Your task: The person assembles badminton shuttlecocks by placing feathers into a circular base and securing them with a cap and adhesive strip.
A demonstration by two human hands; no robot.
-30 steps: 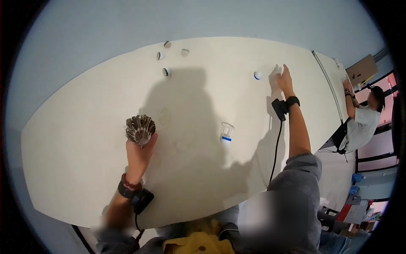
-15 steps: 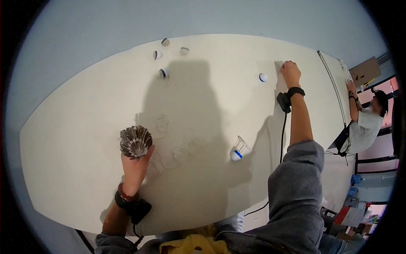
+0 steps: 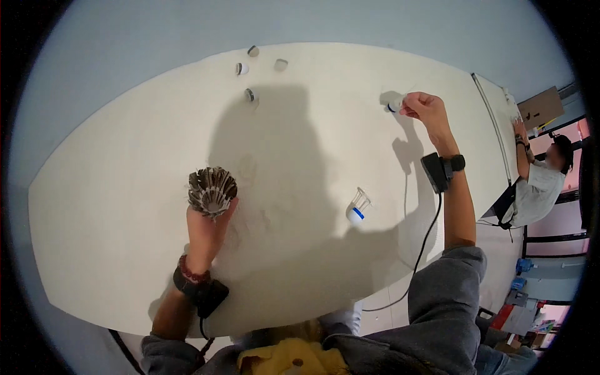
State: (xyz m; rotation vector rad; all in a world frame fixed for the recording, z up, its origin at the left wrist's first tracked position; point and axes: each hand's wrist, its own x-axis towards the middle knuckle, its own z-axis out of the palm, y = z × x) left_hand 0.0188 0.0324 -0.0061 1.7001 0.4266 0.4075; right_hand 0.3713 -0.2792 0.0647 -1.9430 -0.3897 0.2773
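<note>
My left hand (image 3: 207, 240) is wrapped round a brown-and-white feather shuttlecock (image 3: 213, 190), its open skirt facing up. Whether several are nested in it I cannot tell, and the base is hidden in the hand. At the far right, the fingertips of my right hand (image 3: 427, 109) pinch together at a white shuttlecock with a blue band (image 3: 393, 107). Its rounded base shows left of the fingers, while most of its pale skirt is hidden or hard to see. Another blue-banded white shuttlecock (image 3: 357, 214) lies on its side nearer me, its see-through skirt pointing away.
Several small rounded bases, such as a dark-banded one (image 3: 251, 95) and a greyish one (image 3: 281, 64), lie at the far edge of the white table (image 3: 125, 187). A black cable (image 3: 422, 262) hangs from my right wrist device (image 3: 435, 172). A person (image 3: 540, 187) stands at the far right.
My right hand has turned and lifted slightly, its fingertips now at the far blue-banded shuttlecock. My left hand has shifted a little right and away with the feather shuttlecock. The view has tilted slightly.
</note>
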